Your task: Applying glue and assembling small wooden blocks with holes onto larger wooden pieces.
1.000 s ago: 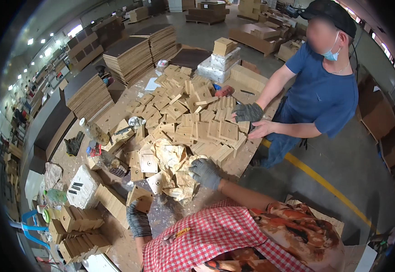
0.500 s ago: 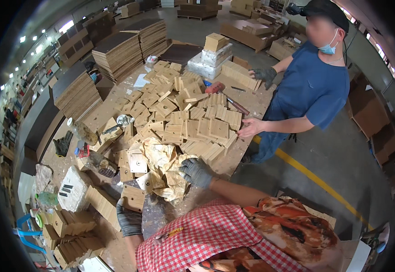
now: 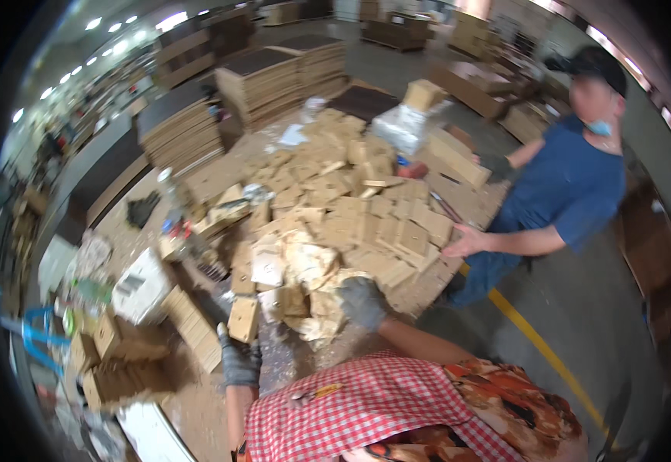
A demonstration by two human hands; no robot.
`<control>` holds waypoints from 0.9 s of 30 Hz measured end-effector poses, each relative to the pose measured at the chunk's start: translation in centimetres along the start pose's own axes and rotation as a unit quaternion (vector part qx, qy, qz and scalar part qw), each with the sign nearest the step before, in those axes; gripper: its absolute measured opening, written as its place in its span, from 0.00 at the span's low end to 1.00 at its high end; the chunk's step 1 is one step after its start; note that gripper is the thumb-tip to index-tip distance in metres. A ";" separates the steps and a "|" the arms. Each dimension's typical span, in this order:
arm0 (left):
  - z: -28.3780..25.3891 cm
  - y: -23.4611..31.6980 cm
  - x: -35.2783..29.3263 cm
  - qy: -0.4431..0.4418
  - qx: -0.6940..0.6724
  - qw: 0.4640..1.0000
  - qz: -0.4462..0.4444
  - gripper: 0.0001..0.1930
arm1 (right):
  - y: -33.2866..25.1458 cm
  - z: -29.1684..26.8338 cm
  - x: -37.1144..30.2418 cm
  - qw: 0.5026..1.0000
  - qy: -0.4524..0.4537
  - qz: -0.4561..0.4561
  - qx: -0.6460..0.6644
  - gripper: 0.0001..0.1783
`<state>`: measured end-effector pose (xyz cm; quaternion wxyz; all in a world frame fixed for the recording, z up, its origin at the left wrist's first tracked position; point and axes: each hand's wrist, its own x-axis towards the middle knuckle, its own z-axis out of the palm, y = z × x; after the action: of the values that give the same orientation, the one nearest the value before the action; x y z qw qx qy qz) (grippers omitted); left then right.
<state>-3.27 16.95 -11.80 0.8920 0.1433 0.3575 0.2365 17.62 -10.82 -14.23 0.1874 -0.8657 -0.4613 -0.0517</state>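
My left hand (image 3: pixel 241 363), in a grey glove, is at the near edge of the table. It grips a small wooden block (image 3: pixel 243 319) tilted up, its thumb along the block's left side. My right hand (image 3: pixel 363 303), also gloved, is closed on the right edge of a crumpled, stained pale-yellow cloth (image 3: pixel 312 258); its fingertips are blurred. Just beyond my left hand, a pale square block (image 3: pixel 267 266) lies beside the cloth. Behind it spreads a large heap of wooden blocks (image 3: pixel 328 181), several with drilled holes.
A co-worker (image 3: pixel 582 169) in a blue shirt stands at the table's right side. On the left are a white foam block (image 3: pixel 141 286), a row of boards (image 3: pixel 193 327), plastic bottles (image 3: pixel 172 187) and a dark glove (image 3: pixel 143 209). Stacked panels (image 3: pixel 266 88) rise behind the table.
My view has shifted, so the scene sits further right and is blurred. The block in my left hand has turned and shows more of its side. My right hand stays at the cloth.
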 end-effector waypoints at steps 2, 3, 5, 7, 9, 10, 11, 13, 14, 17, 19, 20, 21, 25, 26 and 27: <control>0.1 0.1 -0.7 -0.030 0.009 0.999 0.015 0.28 | 0.2 0.7 -0.1 1.000 -0.028 0.000 0.014 0.19; 0.0 0.3 -1.1 -0.083 0.028 0.996 0.020 0.27 | 0.3 1.1 -0.1 1.000 -0.028 0.002 0.010 0.18; 0.0 1.3 -2.0 -0.065 -0.007 0.998 0.003 0.27 | 0.5 1.8 -0.1 1.000 0.011 -0.021 0.009 0.17; 0.3 2.4 -2.8 0.000 -0.033 0.998 0.054 0.24 | 0.6 2.3 -0.1 0.996 0.071 -0.047 0.007 0.15; 0.3 4.6 -3.9 0.008 -0.054 0.993 0.106 0.20 | 0.6 2.5 -0.1 0.995 0.088 -0.049 0.013 0.14; 0.6 5.7 -4.2 0.000 -0.083 0.989 0.122 0.19 | 0.6 2.4 -0.1 0.995 0.086 -0.045 0.024 0.14; 0.7 6.8 -4.8 0.009 -0.106 0.982 0.158 0.17 | 0.5 2.4 0.0 0.994 0.092 -0.036 0.036 0.14; 0.9 9.2 -5.5 0.031 -0.062 0.963 0.260 0.22 | 0.4 2.3 -0.1 0.994 0.093 -0.046 0.026 0.13; 0.9 10.5 -6.0 0.014 -0.051 0.954 0.294 0.21 | 0.4 2.2 -0.1 0.994 0.097 -0.048 0.023 0.13; 0.5 14.0 -7.2 0.007 -0.030 0.936 0.351 0.22 | 0.4 2.1 0.0 0.994 0.100 -0.047 0.023 0.13; -0.2 16.4 -7.8 -0.020 0.017 0.912 0.410 0.25 | 0.4 2.3 0.0 0.994 0.095 -0.043 0.027 0.13; -0.5 17.7 -7.9 -0.045 0.030 0.892 0.450 0.26 | 0.5 2.3 0.0 0.995 0.091 -0.038 0.033 0.13; -0.9 19.4 -8.2 -0.031 0.006 0.899 0.437 0.27 | 0.5 2.4 0.0 0.995 0.084 -0.030 0.040 0.13; -1.8 24.5 -7.4 0.042 -0.034 0.880 0.472 0.26 | 0.7 2.6 0.0 0.993 0.092 -0.041 0.056 0.12; -2.0 25.6 -7.2 0.037 -0.050 0.880 0.471 0.24 | 0.7 2.6 -0.1 0.993 0.095 -0.043 0.056 0.12; -2.2 26.4 -6.9 0.072 -0.054 0.881 0.464 0.23 | 0.7 2.6 -0.1 0.992 0.100 -0.045 0.054 0.12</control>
<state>-17.59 35.88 1.75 0.6585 0.2268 0.2997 0.6520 17.96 -10.28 -16.82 0.2769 -0.8230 -0.4809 -0.1216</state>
